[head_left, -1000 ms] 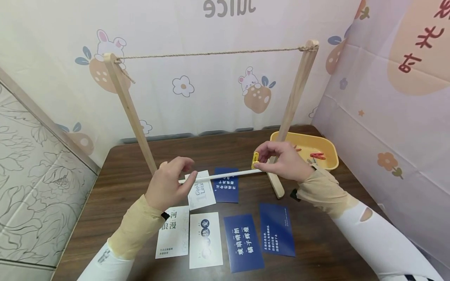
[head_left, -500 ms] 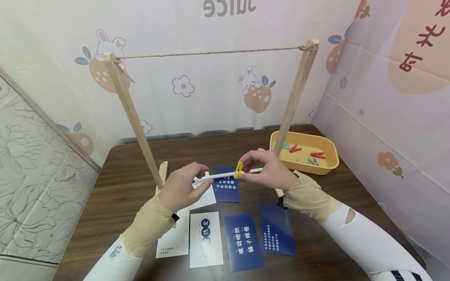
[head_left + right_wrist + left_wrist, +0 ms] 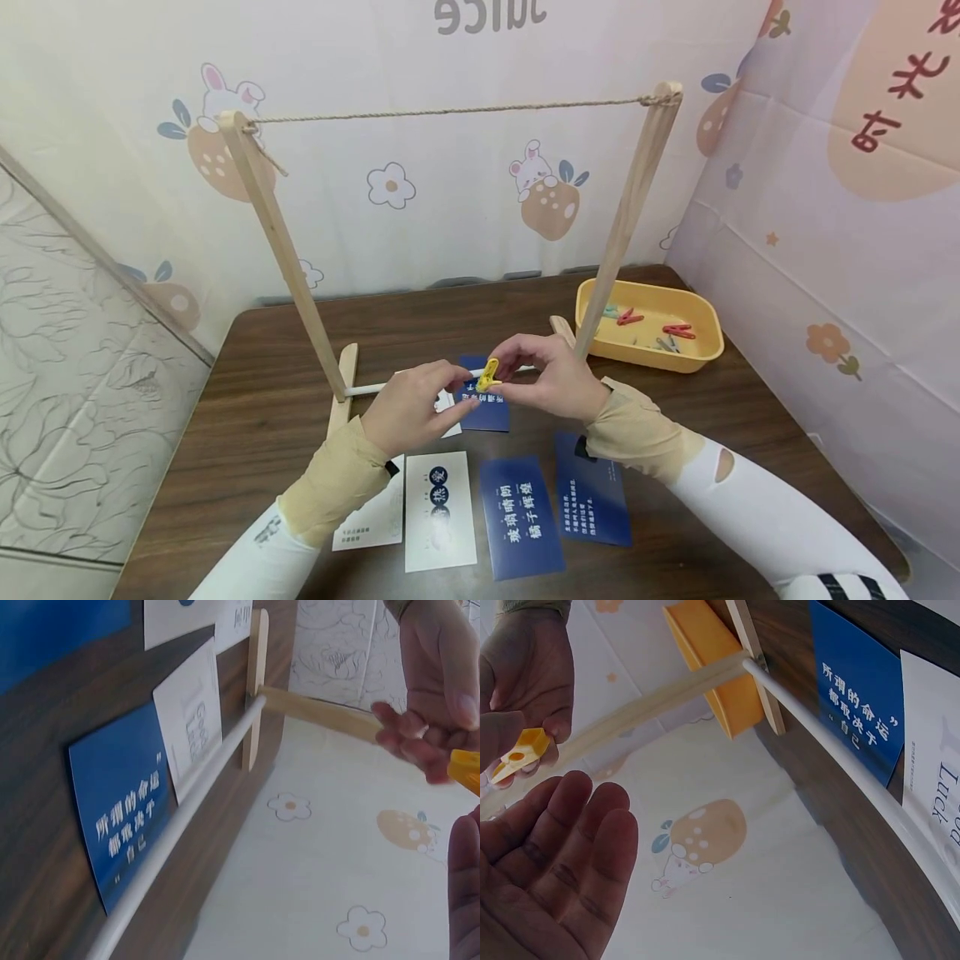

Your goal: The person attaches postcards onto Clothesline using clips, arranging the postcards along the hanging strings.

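Note:
A yellow clothespin (image 3: 487, 377) is pinched between the thumb and fingers of my right hand (image 3: 553, 379), above the table in the head view. Close to its left side is my left hand (image 3: 420, 408), fingers loosely extended and holding nothing. The left wrist view shows a gap between the left hand's fingertips (image 3: 615, 817) and the yellow clothespin (image 3: 525, 750). Behind both hands runs the white crossbar (image 3: 187, 814) of a wooden rack, above a blue card (image 3: 124, 802) and a white "Good Luck" card (image 3: 189, 720).
The rack's left post (image 3: 281, 250) and right post (image 3: 630, 217) carry a twine line (image 3: 450, 111). Several printed cards, such as a white card (image 3: 440, 533) and a blue card (image 3: 521, 517), lie in front. A yellow basin (image 3: 652, 358) with several clothespins stands back right.
My right hand has moved left and slightly down with the yellow clothespin. The left hand has shifted right, and the two hands are now close together.

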The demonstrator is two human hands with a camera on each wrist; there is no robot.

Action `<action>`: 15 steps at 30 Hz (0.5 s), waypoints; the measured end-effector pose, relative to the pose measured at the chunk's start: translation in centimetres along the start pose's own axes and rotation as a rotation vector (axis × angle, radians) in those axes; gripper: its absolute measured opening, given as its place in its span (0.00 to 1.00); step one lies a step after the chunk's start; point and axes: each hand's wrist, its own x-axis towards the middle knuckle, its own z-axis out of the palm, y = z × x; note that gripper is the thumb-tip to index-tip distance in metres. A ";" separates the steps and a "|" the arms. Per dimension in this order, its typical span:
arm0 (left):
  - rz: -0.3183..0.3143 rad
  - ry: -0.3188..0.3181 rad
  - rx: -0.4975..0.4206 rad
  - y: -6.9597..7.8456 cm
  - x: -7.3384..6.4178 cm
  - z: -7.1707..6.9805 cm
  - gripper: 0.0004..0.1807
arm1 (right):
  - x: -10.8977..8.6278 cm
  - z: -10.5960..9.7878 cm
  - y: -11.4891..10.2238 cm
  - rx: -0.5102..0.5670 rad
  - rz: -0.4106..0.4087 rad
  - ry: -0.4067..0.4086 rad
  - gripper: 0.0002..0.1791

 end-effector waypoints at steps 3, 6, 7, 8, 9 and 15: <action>0.020 -0.001 -0.024 0.0 0.1 0.2 0.15 | -0.1 0.4 -0.1 0.032 0.014 -0.001 0.17; 0.051 0.000 -0.023 0.0 0.1 0.2 0.13 | -0.2 0.7 0.0 0.068 0.023 0.000 0.18; 0.061 0.003 -0.021 0.0 0.1 0.2 0.12 | -0.2 0.8 0.0 0.080 0.025 0.002 0.19; 0.069 0.005 -0.016 0.0 0.1 0.2 0.12 | -0.2 0.9 0.1 0.091 0.027 0.005 0.19; 0.076 0.008 -0.011 0.0 0.1 0.2 0.12 | -0.2 0.9 0.1 0.100 0.032 0.009 0.19; 0.108 -0.002 0.017 0.1 0.2 0.1 0.12 | -0.3 1.2 0.1 0.139 0.055 0.024 0.19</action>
